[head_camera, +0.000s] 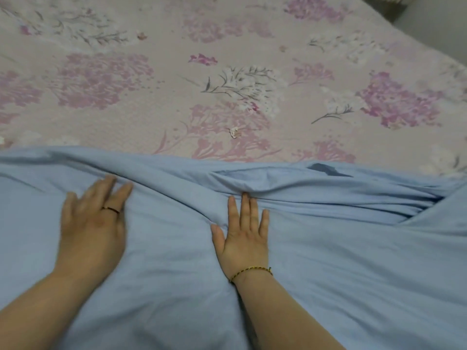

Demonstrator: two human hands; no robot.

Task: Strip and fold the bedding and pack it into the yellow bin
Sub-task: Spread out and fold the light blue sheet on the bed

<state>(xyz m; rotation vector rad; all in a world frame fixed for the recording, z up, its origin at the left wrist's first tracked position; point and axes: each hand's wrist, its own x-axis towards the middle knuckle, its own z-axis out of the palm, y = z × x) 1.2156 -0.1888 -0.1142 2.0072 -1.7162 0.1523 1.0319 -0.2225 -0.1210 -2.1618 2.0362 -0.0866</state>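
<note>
A light blue sheet (pixel 341 261) lies bunched across the near half of the bed, with thick wrinkled folds along its far edge. My left hand (pixel 94 223) lies flat on the sheet at the left, fingers straight and spread, a ring on one finger; it looks blurred. My right hand (pixel 243 236) presses flat on the sheet near the middle, fingertips against a raised fold, a thin bracelet on the wrist. The yellow bin is not in view.
Beyond the blue sheet the bed is covered by a pink cover (pixel 227 72) printed with purple and white flowers. The bed's far right corner (pixel 404 21) ends at a dark strip of floor or wall.
</note>
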